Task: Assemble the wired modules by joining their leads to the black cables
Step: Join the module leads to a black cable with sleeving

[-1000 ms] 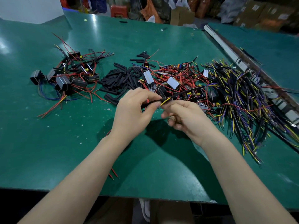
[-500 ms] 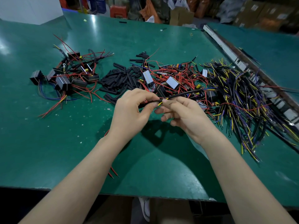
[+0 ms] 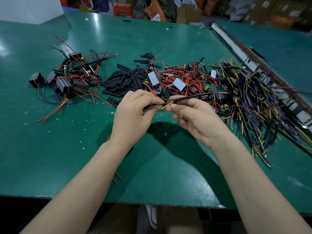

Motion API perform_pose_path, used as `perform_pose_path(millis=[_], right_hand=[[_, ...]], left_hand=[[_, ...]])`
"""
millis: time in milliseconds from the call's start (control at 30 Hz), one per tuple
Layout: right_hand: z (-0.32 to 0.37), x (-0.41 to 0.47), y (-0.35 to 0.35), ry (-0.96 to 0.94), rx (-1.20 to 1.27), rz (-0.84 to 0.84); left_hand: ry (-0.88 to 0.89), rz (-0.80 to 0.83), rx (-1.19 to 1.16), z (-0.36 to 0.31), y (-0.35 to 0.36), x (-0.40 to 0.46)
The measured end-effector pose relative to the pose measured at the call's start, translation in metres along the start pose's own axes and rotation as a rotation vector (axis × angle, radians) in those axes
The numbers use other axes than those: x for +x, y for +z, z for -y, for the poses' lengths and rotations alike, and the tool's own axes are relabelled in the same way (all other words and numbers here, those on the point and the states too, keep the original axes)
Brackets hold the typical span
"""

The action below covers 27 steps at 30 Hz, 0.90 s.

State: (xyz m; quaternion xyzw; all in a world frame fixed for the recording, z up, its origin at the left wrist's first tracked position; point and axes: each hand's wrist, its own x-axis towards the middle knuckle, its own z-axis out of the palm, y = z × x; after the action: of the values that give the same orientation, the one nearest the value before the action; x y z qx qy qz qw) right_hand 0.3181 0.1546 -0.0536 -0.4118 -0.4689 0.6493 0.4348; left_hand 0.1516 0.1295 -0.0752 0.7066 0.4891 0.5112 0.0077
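1. Presently, head view only: both hands are raised just above the green table (image 3: 50,157), meeting near its middle in front of the parts piles.
2. Right hand (image 3: 199,120): thumb and forefinger pinch a black cable (image 3: 190,97), the other fingers loosely curled beneath. The cable runs up and right from the pinch toward the cable pile (image 3: 253,98); its far end shows blue and yellow cores.
3. Left hand (image 3: 133,114): fingers curled, thumb and forefinger pinching something dark and thin at the meeting point. Whether that is a sleeve or a module lead, I cannot tell; the fingers hide it.
4. A short yellow lead (image 3: 167,105) pokes out between the two pinches, with a red wire just above it. Judgement: the hands sit tip to tip so the bared ends can be brought together and joined; holding both close to the ends keeps the thin wires from flexing away.
5. Layout, likely by work order: unjoined modules with red leads (image 3: 180,83) lie directly behind the hands; black tube pieces (image 3: 123,80) sit just left of them; the cable pile lies to the right.
6. A separate group of modules (image 3: 67,80) lies far left, well apart, with red, blue and yellow leads trailing. Probably finished units, though joints are too small to confirm.
7. Two red wire ends (image 3: 118,179) show below the left forearm.
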Motion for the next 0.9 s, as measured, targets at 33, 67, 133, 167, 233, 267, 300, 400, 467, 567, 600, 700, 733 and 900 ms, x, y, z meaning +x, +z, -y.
perform_pose_path(millis=[33,67,133,167,233,267,300,400,467,567,600,700,733,900], right_hand=[[0.0010,0.0001,-0.0002,-0.015,0.011,-0.005],[0.0017,0.0002,-0.0004,-0.021,0.020,-0.019],[0.0021,0.0008,0.0005,0.002,0.013,-0.048],[0.0018,0.0004,0.0014,0.027,-0.005,-0.043],[0.0005,-0.0010,0.0027,0.067,-0.031,-0.003],[0.0001,-0.0016,0.0028,0.066,-0.036,0.011],[-0.0002,-0.0020,0.0031,0.051,-0.039,0.014],[0.0000,-0.0017,0.0024,0.009,-0.050,-0.015],[0.0001,-0.0012,0.0015,0.008,-0.048,-0.010],[0.0010,-0.0009,0.0000,0.003,-0.027,0.008],[0.0014,-0.0006,-0.0003,-0.004,-0.024,0.007],[0.0012,0.0007,-0.0005,-0.022,-0.051,-0.031],[0.0010,0.0010,-0.0002,-0.038,-0.086,-0.046],[0.0003,-0.0019,0.0010,-0.255,-0.330,-0.033]], left_hand=[[-0.016,0.001,-0.020,0.0008,-0.0006,0.0006],[-0.025,0.005,-0.036,0.0011,-0.0008,0.0006],[-0.017,0.017,-0.051,0.0011,-0.0006,0.0002],[-0.005,0.020,-0.044,0.0012,-0.0004,-0.0002],[0.016,0.016,-0.009,0.0019,0.0005,-0.0017],[0.025,0.015,0.010,0.0019,0.0010,-0.0023],[0.035,0.016,0.026,0.0017,0.0013,-0.0027],[0.075,0.029,0.061,0.0006,0.0018,-0.0032],[0.086,0.033,0.078,0.0004,0.0017,-0.0032],[0.073,0.021,0.077,0.0003,0.0017,-0.0023],[0.068,0.019,0.074,0.0001,0.0019,-0.0020],[0.053,0.023,0.054,-0.0005,0.0028,-0.0023],[0.044,0.026,0.040,-0.0005,0.0029,-0.0024],[-0.060,0.026,-0.092,-0.0024,0.0021,-0.0004]])
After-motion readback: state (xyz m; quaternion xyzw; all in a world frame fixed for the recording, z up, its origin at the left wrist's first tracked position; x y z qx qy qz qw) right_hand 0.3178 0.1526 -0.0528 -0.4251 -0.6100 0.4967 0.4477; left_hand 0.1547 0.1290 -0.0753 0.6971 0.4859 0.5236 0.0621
